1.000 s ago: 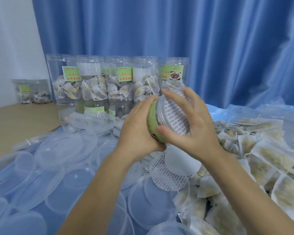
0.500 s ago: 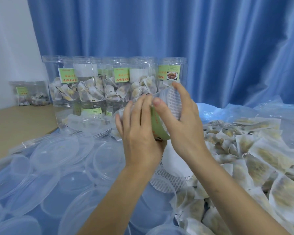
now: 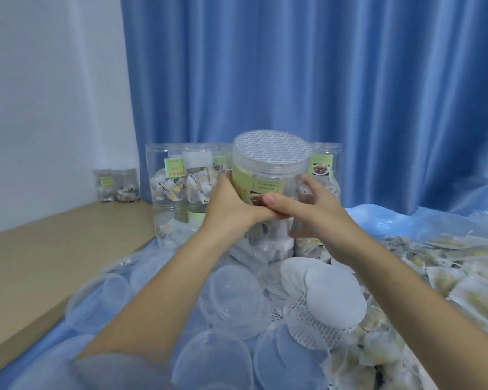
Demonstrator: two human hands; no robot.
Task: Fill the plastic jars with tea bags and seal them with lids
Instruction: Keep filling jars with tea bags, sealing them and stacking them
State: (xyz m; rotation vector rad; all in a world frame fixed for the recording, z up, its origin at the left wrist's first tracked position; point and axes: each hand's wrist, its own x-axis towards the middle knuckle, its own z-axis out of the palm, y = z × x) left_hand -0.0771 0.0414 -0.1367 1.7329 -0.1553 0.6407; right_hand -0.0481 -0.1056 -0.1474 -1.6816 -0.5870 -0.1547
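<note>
While both of my hands are wrapped round it, the jar [image 3: 268, 175] stands upright in the middle of the scene, at the near edge of the far row of filled jars [image 3: 181, 181]. My left hand [image 3: 231, 206] curls round its left wall over the green label, and my right hand [image 3: 307, 212] grips the right wall, thumb laid across the front. Behind the jar the stacked filled jars block the way farther back; two more small jars [image 3: 117, 187] sit far left against the white wall.

Near me, loose clear lids [image 3: 231, 294] lie overlapping on the blue plastic sheet [image 3: 54, 333] that covers the surface, and white round liner discs [image 3: 333, 302] with a brick-patterned face lie just right of them. Flat paper tea bags [image 3: 448, 277] are heaped on the right. A bare tan surface [image 3: 40, 249] runs along the left, and a pleated blue curtain [image 3: 293, 66] hangs behind.

The jar is clear ribbed plastic, cylindrical, with a screw lid [image 3: 272, 150] whose top shows the same white brick pattern.

Half a second ago the jar lay tilted on its side between my hands, lid facing right; now it is upright with the lid on top, and my thumb has shifted to the front.
</note>
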